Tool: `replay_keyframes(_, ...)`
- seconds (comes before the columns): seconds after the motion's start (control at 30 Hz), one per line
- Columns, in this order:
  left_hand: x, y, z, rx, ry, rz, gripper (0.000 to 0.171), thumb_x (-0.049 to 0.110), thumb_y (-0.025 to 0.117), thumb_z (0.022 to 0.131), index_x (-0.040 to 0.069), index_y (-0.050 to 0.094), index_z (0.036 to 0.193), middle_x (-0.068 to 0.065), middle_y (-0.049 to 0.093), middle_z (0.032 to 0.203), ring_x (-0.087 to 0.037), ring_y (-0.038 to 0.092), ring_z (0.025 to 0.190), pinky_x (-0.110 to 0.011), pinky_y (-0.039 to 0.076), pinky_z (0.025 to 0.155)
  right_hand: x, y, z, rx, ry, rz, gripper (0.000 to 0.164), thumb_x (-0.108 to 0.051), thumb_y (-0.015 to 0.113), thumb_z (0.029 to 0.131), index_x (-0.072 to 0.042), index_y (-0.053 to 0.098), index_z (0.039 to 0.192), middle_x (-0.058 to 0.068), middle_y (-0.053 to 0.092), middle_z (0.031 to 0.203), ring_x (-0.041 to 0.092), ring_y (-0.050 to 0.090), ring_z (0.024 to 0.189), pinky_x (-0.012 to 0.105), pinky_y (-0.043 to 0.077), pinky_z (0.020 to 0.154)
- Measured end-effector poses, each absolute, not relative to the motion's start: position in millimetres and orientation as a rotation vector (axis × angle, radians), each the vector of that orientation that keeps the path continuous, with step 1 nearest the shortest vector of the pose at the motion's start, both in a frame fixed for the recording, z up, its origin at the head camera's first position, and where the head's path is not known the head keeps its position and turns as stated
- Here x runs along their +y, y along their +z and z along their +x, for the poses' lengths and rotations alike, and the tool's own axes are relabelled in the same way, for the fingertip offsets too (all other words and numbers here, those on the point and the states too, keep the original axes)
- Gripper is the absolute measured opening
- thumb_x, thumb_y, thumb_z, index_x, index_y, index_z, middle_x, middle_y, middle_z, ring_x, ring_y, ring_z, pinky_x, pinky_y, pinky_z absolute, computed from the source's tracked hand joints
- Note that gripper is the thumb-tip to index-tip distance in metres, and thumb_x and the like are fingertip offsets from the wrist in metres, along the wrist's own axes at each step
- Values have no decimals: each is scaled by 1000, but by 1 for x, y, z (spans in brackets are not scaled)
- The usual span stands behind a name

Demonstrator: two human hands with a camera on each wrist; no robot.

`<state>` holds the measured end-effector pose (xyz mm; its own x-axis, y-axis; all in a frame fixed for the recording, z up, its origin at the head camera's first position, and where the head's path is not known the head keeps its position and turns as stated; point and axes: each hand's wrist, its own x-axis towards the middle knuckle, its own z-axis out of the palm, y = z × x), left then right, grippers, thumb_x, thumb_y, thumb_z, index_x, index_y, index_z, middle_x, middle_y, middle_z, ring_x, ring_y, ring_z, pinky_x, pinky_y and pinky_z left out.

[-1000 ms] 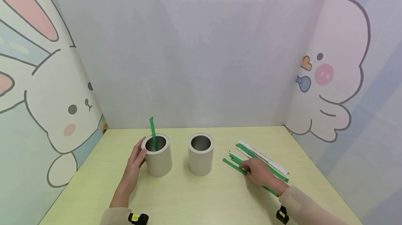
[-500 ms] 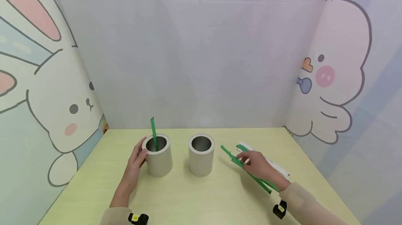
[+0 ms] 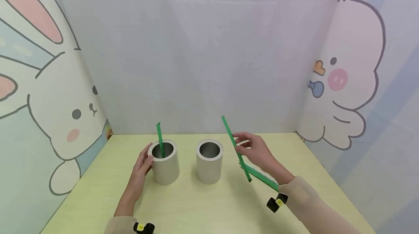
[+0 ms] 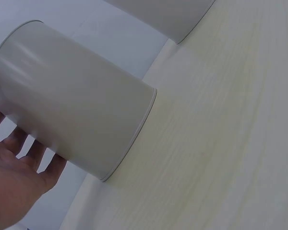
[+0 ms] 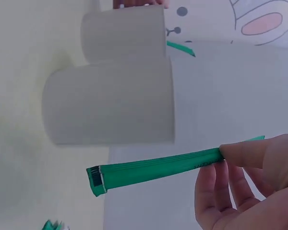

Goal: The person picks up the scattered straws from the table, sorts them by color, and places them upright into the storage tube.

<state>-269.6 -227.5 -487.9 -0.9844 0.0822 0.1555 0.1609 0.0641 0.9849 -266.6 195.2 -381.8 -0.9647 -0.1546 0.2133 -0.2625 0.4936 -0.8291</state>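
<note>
My left hand [image 3: 139, 176] grips the side of the left white cylindrical holder [image 3: 166, 171], thumb near its rim. Its fingers [image 4: 33, 155] lie against the wall of that holder in the left wrist view. A slim green wrapped stick [image 3: 159, 132] leans up out of the holder's opening. My right hand [image 3: 258, 150] pinches another green wrapped stick [image 5: 153, 171] between thumb and fingertips. This stick is raised and tilted, its upper end to the left, just right of the second white holder [image 3: 209, 171]. That holder's visible dark interior shows no stick.
More green wrapped sticks [image 3: 262, 179] lie on the table [image 3: 196, 208] below my right forearm, which partly hides them along with a white one. Pale printed walls [image 3: 203, 63] enclose the table at the back and sides.
My right hand has picked up a green wrapped stick from the pile, lifted it and carried it leftward towards the second holder, turning it steeper. My left hand stays on its holder.
</note>
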Motion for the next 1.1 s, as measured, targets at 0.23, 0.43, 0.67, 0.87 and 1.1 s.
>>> replay_keyframes(0.23,-229,-489,-268,-2245,-2089,-263,63,45,37,116,25,16,172,-9,18,175,-37,13,162,-73,12,126,147,-357,-277,-2394,1815,439,46,-3,74,99,-16,67,142,13,68,120,25,70,102,41,65,87)
replay_keyframes(0.43,-230,-490,-268,-2246,-2090,-262,63,44,38,116,24,16,172,-9,18,176,-37,13,162,-72,13,126,94,-342,-291,-2168,2044,510,45,-1,72,99,-16,67,141,13,66,122,25,69,103,40,65,90)
replay_keyframes(0.67,-231,-488,-269,-2245,-2091,-264,63,44,38,116,24,16,172,-10,18,175,-37,13,162,-73,12,126,36,-339,-309,-2041,2045,609,44,-3,71,101,-17,66,142,11,66,124,27,67,109,39,64,92)
replay_keyframes(0.87,-230,-488,-269,-2240,-2095,-260,63,44,37,116,23,16,171,-10,21,174,-36,17,160,-72,12,126,-4,-342,-320,-1925,2083,618,41,-2,72,100,-17,68,138,7,67,120,20,67,104,36,63,90)
replay_keyframes(1.1,-227,-487,-269,-2246,-2098,-257,63,45,38,115,26,17,172,-10,23,173,-35,19,159,-73,12,126,-33,-367,-327,-1916,2082,576,39,-6,73,101,-27,70,134,-3,68,116,16,66,104,33,62,90)
